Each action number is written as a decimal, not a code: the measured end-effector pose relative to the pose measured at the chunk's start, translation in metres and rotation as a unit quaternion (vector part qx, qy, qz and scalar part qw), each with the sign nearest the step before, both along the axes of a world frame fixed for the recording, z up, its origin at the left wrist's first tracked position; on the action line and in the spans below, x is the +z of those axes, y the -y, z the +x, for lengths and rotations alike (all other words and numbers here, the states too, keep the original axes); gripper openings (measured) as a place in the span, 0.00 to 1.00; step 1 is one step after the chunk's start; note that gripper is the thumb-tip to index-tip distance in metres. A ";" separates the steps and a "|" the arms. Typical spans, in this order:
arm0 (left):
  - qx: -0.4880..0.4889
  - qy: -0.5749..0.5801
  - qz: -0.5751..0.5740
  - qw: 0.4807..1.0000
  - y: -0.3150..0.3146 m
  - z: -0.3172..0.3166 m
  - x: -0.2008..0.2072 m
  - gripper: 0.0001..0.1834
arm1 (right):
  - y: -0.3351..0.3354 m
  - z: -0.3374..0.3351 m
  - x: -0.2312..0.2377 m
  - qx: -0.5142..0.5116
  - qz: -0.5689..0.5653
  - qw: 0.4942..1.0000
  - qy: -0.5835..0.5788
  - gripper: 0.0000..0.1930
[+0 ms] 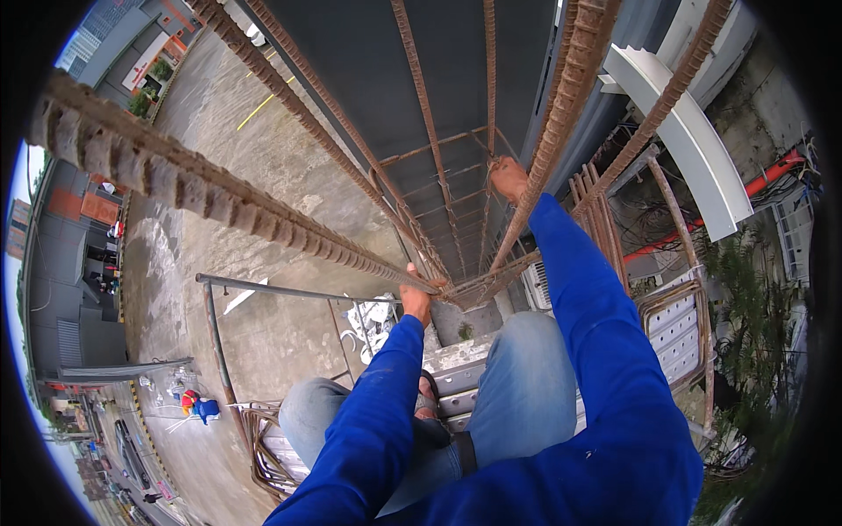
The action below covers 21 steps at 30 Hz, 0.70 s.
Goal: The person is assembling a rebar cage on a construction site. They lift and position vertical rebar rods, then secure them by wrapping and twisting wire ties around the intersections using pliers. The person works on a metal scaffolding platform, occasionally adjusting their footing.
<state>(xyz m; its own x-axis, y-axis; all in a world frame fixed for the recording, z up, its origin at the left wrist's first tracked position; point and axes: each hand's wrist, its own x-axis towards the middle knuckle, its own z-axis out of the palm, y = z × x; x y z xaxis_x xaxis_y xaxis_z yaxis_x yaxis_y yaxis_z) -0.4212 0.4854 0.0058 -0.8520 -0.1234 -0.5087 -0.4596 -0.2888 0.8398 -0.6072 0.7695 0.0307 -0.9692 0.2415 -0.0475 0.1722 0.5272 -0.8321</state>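
A tall cage of rusty ribbed rebar rises around me, its vertical bars bound by thin square stirrups. My left hand is closed on a stirrup at the cage's near left corner, thumb pointing up. Farther off and to the right, my right hand is curled into a grip where an upper stirrup meets the bars. The bars partly cover its fingers. Between my arms, my knees are bent and a sandalled foot rests on the metal scaffold planks.
Bent stirrups lie stacked at left, more hang by the right scaffold frame. A guardrail borders the platform high above a concrete yard. A dark wall panel stands ahead; white curved trim and red pipe are right.
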 end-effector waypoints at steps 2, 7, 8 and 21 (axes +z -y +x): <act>0.011 0.034 -0.002 0.999 0.001 0.003 -0.005 0.27 | 0.008 0.006 0.006 -0.007 -0.089 0.995 0.033 0.17; 0.049 0.046 -0.024 0.997 0.006 -0.002 -0.013 0.26 | 0.032 0.108 0.112 -0.013 -0.257 0.966 -0.022 0.12; 0.046 0.047 -0.030 0.997 0.004 -0.006 -0.013 0.26 | 0.033 0.130 0.128 -0.029 -0.318 0.945 -0.070 0.11; -0.059 0.021 0.061 0.996 0.035 -0.021 -0.007 0.29 | 0.101 0.183 0.155 -0.060 -0.388 0.894 -0.218 0.20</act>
<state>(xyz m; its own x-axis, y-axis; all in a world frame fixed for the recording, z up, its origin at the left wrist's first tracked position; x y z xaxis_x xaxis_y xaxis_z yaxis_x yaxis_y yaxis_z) -0.4421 0.4509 -0.0016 -0.8350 0.0405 -0.5487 -0.5297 -0.3289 0.7818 -0.4245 0.6688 0.1858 -0.9058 0.4037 0.1287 -0.2400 -0.2383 -0.9411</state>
